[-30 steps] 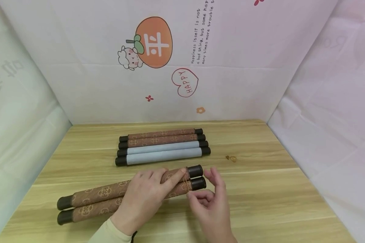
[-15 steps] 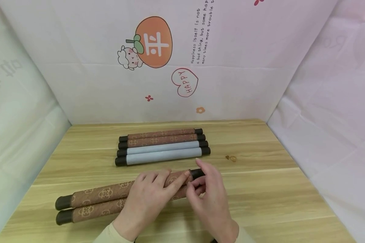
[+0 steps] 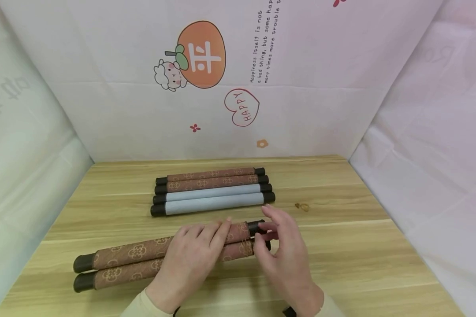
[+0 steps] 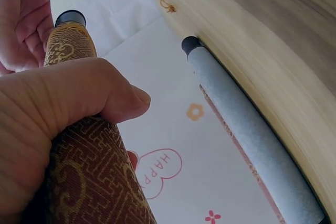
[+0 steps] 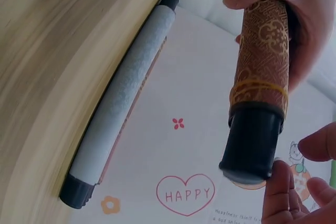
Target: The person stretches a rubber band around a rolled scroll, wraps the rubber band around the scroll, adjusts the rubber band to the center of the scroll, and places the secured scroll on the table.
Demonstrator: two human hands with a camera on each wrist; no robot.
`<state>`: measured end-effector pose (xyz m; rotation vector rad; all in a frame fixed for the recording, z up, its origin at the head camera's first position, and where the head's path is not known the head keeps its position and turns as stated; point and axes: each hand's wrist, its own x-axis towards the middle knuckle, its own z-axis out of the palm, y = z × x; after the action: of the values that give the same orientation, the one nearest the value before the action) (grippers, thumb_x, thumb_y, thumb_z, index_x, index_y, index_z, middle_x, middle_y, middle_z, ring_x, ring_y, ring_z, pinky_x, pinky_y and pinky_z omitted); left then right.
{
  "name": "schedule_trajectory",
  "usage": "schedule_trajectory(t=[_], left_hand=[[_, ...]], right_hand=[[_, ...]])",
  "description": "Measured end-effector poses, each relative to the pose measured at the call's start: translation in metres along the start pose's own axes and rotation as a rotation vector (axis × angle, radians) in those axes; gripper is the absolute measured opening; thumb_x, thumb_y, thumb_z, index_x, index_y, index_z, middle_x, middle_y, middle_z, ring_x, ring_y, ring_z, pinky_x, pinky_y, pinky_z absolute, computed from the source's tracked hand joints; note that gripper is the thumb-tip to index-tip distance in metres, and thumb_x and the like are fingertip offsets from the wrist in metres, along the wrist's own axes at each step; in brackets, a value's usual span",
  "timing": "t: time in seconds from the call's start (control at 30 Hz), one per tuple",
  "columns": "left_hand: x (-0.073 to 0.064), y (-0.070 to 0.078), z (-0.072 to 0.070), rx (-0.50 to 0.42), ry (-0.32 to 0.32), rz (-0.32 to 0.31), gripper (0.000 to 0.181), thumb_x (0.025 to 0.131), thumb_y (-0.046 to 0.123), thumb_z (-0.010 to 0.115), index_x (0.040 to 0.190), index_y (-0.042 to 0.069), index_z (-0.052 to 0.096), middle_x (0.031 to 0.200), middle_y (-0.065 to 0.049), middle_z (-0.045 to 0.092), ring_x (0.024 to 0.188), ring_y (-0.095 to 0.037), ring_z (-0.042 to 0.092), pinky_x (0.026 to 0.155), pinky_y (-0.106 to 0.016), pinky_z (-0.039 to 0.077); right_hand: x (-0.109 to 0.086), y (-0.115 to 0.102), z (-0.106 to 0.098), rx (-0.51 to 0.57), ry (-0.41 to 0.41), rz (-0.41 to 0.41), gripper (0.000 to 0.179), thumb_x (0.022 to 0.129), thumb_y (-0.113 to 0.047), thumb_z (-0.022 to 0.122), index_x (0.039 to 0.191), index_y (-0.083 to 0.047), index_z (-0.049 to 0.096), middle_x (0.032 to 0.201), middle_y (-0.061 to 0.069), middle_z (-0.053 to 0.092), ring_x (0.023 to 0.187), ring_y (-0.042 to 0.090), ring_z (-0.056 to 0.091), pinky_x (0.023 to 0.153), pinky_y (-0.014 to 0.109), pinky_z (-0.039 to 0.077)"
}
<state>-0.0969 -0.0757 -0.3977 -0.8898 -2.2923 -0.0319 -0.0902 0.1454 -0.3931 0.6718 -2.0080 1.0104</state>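
Two brown scrolls (image 3: 131, 252) with gold floral patterns and black end knobs lie side by side at the front left. My left hand (image 3: 192, 259) grips both around their right half, thumb over the near scroll (image 4: 97, 177) in the left wrist view. A thin yellow-orange rubber band (image 5: 260, 85) circles the brown cloth just short of the black knob (image 5: 252, 142). Beside the right-hand knobs is my right hand (image 3: 285, 259), fingers loosely bent and thumb apart from them, pinching nothing. Its fingers partly cover those knobs in the head view.
Farther back, two smaller brown scrolls (image 3: 214, 182) and two pale blue scrolls (image 3: 214, 203) lie in a row on the wooden table (image 3: 353, 246). More rubber bands (image 3: 303, 207) lie to their right. White printed cloth (image 3: 301, 119) hangs behind and on both sides.
My right hand was pinching and stretching the rubber band at the scrolls' right end. It has let go and drawn slightly right, leaving the band around them. My left thumb has shifted left.
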Motion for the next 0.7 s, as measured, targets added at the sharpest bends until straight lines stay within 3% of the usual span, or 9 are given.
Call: schedule_trajectory(t=[0.07,0.23,0.3,0.4,0.53,0.7], left_hand=[[-0.001,0.000,0.001,-0.021,-0.024,-0.016,0.046,0.101,0.013,0.040,0.140,0.008,0.064,0.116,-0.008,0.075,0.089,-0.027,0.073,0.074,-0.043,0.060],[-0.002,-0.002,0.004,-0.035,-0.045,-0.023,0.042,0.101,0.014,0.043,0.137,0.007,0.065,0.117,-0.009,0.076,0.089,-0.027,0.074,0.074,-0.043,0.061],[-0.002,-0.002,0.004,-0.035,-0.050,-0.020,0.041,0.101,0.014,0.045,0.137,0.007,0.065,0.117,-0.009,0.076,0.089,-0.027,0.074,0.073,-0.043,0.061],[-0.003,-0.002,0.005,-0.034,-0.060,-0.019,0.041,0.101,0.014,0.045,0.136,0.007,0.064,0.118,-0.008,0.075,0.089,-0.027,0.074,0.074,-0.043,0.061],[-0.002,0.001,0.007,-0.033,-0.075,-0.022,0.040,0.102,0.015,0.044,0.136,0.007,0.065,0.118,-0.008,0.075,0.089,-0.027,0.074,0.073,-0.044,0.061],[-0.003,0.003,0.008,-0.033,-0.099,-0.018,0.040,0.096,0.013,0.065,0.136,0.008,0.065,0.119,-0.006,0.075,0.090,-0.026,0.074,0.071,-0.043,0.060]], right_hand=[[0.000,0.002,-0.004,-0.043,-0.052,0.011,0.060,0.078,0.008,0.067,0.138,0.004,0.058,0.134,0.019,0.062,0.099,0.025,0.070,0.081,0.019,0.057],[-0.002,0.005,-0.015,-0.197,-0.285,0.009,0.074,0.075,-0.009,0.083,0.143,0.000,0.056,0.142,0.016,0.061,0.127,0.033,0.060,0.106,0.041,0.053],[-0.002,0.006,-0.017,-0.261,-0.392,-0.007,0.084,0.071,-0.015,0.089,0.146,-0.001,0.053,0.147,0.018,0.057,0.135,0.037,0.055,0.110,0.050,0.049],[-0.003,0.009,-0.017,-0.351,-0.519,-0.020,0.096,0.068,-0.021,0.095,0.150,-0.003,0.048,0.151,0.020,0.053,0.140,0.039,0.051,0.112,0.054,0.047],[-0.005,0.013,-0.013,-0.459,-0.568,-0.090,0.101,0.064,-0.025,0.097,0.149,-0.003,0.048,0.148,0.025,0.055,0.138,0.042,0.053,0.113,0.054,0.047],[-0.005,0.018,-0.007,-0.540,-0.576,-0.163,0.097,0.059,-0.027,0.098,0.141,0.001,0.055,0.141,0.022,0.061,0.127,0.038,0.062,0.110,0.050,0.050]])
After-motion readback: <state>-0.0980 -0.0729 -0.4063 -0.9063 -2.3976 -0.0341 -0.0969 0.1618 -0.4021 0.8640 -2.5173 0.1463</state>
